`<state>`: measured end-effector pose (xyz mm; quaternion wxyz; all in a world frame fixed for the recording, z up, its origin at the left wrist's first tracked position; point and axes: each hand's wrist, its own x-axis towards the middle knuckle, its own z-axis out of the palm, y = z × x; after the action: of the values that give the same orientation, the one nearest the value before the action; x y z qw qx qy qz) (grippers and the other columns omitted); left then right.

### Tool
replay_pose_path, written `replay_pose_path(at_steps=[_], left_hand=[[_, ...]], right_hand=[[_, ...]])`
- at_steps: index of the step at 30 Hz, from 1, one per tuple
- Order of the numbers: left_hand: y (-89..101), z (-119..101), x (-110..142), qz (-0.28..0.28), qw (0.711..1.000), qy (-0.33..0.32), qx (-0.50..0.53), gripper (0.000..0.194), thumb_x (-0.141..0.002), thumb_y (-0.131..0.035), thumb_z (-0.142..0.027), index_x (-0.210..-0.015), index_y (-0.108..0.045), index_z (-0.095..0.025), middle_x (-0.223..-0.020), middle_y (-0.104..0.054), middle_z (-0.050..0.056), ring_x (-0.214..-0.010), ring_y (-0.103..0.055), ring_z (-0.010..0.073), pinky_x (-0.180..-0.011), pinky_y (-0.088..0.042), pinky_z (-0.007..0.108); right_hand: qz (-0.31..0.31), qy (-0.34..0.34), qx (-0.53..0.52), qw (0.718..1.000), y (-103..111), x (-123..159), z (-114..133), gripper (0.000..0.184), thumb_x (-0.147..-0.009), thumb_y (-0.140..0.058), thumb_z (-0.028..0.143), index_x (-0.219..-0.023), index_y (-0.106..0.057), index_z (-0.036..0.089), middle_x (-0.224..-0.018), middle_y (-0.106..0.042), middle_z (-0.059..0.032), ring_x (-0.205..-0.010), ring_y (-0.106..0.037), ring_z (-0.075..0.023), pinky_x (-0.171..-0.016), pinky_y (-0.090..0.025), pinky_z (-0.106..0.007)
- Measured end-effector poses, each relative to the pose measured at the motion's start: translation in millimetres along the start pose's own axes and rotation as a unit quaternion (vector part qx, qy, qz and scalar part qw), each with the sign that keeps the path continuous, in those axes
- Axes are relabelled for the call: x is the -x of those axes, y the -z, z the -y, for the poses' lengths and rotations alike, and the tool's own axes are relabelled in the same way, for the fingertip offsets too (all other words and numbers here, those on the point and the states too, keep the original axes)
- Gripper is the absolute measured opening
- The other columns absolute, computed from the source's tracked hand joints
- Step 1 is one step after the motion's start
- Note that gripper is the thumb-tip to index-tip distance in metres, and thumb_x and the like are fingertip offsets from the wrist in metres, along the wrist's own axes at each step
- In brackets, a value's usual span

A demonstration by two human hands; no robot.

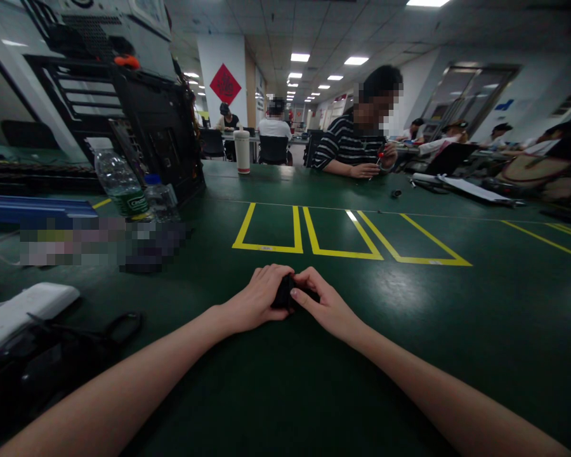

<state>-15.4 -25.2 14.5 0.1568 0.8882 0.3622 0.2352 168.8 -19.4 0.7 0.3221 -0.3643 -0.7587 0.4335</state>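
Observation:
Between my two hands, low over the dark green tabletop (pixel 276 381), is a small black object (pixel 284 293); its kind is too dark and too covered to make out. My left hand (pixel 257 295) wraps it from the left, fingers over the top and thumb below. On the other side, my right hand (pixel 321 298) pinches its right edge with bent fingers and thumb. Part of the object shows in the gap between the hands, and the rest is hidden by fingers.
Yellow tape outlines (pixel 342 255) mark the table beyond my hands. To the left stand a large plastic bottle (pixel 121 181), a small blue-capped bottle (pixel 159 198) and black equipment (pixel 157 133). A white power strip (pixel 33 311) and black cables (pixel 61 355) lie nearer. A person (pixel 356 143) sits opposite.

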Motion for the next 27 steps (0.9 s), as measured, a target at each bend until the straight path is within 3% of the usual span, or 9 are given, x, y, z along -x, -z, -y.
replay_pose_path(at_steps=[4,11,17,23,27], left_hand=[[-0.6,0.3,-0.3,0.003,1.0,0.002,-0.002,0.054,-0.073,-0.062,-0.022,-0.116,-0.03,-0.021,-0.111,-0.046,0.008,-0.099,-0.047,0.0228,-0.084,-0.038,0.039],[-1.2,0.7,-0.4,-0.001,1.0,0.001,0.003,0.054,-0.072,-0.062,-0.021,-0.115,-0.03,-0.022,-0.111,-0.046,0.008,-0.099,-0.047,0.0238,-0.083,-0.037,0.04],[-4.9,4.5,0.4,-0.011,1.0,0.0,0.009,0.055,-0.072,-0.063,-0.023,-0.116,-0.03,-0.022,-0.111,-0.045,0.007,-0.1,-0.046,0.0236,-0.085,-0.037,0.039],[-7.7,6.3,-0.1,-0.013,1.0,0.001,0.007,0.056,-0.071,-0.064,-0.021,-0.116,-0.03,-0.021,-0.109,-0.045,0.007,-0.098,-0.046,0.0227,-0.084,-0.037,0.038],[-7.4,6.5,0.6,-0.01,1.0,-0.002,0.005,0.055,-0.071,-0.063,-0.02,-0.116,-0.03,-0.021,-0.111,-0.045,0.007,-0.099,-0.045,0.0228,-0.085,-0.037,0.039]], right_hand=[[-0.002,-0.028,-0.009,1.0,-0.2,-0.6,-0.4,0.023,-0.083,-0.047,0.031,-0.103,-0.043,0.021,-0.102,-0.052,-0.0038,-0.096,-0.051,-0.0168,-0.084,-0.043,-0.038],[0.025,0.015,0.004,1.0,2.8,1.8,1.3,0.023,-0.079,-0.053,0.024,-0.099,-0.044,0.023,-0.098,-0.054,-0.0011,-0.095,-0.053,-0.0163,-0.087,-0.041,-0.04],[0.01,0.002,-0.019,1.0,0.7,0.4,0.3,0.013,-0.084,-0.045,0.029,-0.096,-0.045,0.023,-0.095,-0.054,-0.0012,-0.093,-0.054,-0.0154,-0.081,-0.044,-0.036],[0.024,-0.024,0.001,0.999,2.9,1.4,3.9,0.022,-0.083,-0.047,0.032,-0.102,-0.042,0.022,-0.097,-0.055,-0.0029,-0.09,-0.054,-0.0167,-0.079,-0.046,-0.036],[0.04,0.008,0.015,0.999,6.5,2.8,4.6,0.021,-0.08,-0.052,0.027,-0.099,-0.044,0.022,-0.099,-0.054,-0.0017,-0.095,-0.053,-0.0167,-0.085,-0.042,-0.038]])
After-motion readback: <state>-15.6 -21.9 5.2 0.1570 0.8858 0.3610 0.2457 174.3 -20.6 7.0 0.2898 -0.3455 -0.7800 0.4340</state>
